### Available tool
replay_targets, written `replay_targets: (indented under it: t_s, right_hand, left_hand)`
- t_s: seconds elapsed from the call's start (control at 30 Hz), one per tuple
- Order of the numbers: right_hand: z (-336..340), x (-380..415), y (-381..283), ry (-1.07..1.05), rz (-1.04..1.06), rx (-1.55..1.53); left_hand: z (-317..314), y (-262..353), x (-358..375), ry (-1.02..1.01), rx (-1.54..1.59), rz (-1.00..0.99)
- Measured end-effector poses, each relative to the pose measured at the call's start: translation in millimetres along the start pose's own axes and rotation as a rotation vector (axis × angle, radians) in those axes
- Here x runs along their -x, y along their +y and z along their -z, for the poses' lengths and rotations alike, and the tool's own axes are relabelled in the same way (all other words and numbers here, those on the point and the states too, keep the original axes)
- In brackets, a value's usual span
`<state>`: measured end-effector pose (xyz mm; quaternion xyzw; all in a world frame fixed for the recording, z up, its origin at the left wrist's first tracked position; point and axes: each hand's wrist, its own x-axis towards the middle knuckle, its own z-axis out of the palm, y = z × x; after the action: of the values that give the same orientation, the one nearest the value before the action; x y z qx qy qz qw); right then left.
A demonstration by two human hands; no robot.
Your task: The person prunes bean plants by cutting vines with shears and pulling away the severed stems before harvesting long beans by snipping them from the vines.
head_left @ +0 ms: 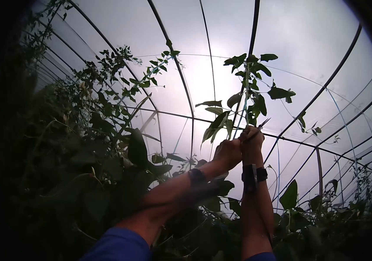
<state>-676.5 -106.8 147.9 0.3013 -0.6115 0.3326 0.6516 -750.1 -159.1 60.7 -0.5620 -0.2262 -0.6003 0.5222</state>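
Pale plastic of the roof (229, 32) is stretching above, and dark bars (254, 32) are crossing it in curves. Green plants (99, 174) are filling the lower part and the left side, and thin strings (347, 124) are hanging at the right.

The left arm (173, 191) is reaching up at a slant from the lower left, with a blue sleeve (118, 248) and a dark band (196, 177) at the wrist. The right arm (257, 217) is rising almost straight, and it is also wearing a band (254, 175). Both hands are meeting high, close together, at the lower part of a leafy vine (247, 82), which is standing upright above them.

The grip of the left hand (229, 154) is closing with curled fingers just beside the right wrist; I cannot tell what is lying inside it. The grip of the right hand (252, 135) is closed around a thin tool (264, 123), whose pointed end is sticking out to the upper right. The vine's stem is running down to this hand.
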Motion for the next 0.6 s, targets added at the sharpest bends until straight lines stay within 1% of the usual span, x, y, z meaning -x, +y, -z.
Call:
replay_targets:
  t_s: [0.07,0.13,0.2,0.27,0.33,0.37,0.4,0.43,0.47,0.53,0.6]
  right_hand:
    - [-2,32,5,0.103,-0.140,-0.230]
    - [-6,80,-3,0.105,-0.208,-0.284]
    - [-7,116,1,0.067,-0.259,-0.285]
    - [-11,154,2,-0.020,-0.305,-0.154]
    - [-12,183,-4,-0.130,-0.359,-0.115]
    - [-10,196,-10,-0.192,-0.347,-0.052]
    - [-9,204,-16,-0.262,-0.328,0.013]
    - [-1,210,-19,-0.358,-0.281,0.181]
    - [3,217,-24,-0.354,-0.286,0.186]
    - [5,230,-37,-0.589,-0.345,0.267]
    - [4,245,-36,-0.617,-0.325,0.308]
  left_hand:
    - [8,-5,29,-0.080,-0.064,-0.029]
    - [8,-21,62,-0.136,-0.096,-0.132]
    - [31,-4,96,-0.201,-0.159,-0.112]
    - [49,0,127,-0.313,-0.077,-0.127]
    - [71,11,152,-0.395,-0.113,-0.127]
    - [79,19,162,-0.367,-0.137,-0.183]
    - [83,19,169,-0.366,-0.137,-0.182]
    - [87,18,179,-0.416,-0.128,-0.256]
    - [88,19,189,-0.463,-0.113,-0.328]
    - [92,27,201,-0.431,-0.106,-0.355]
    - [104,39,209,-0.368,-0.114,-0.412]
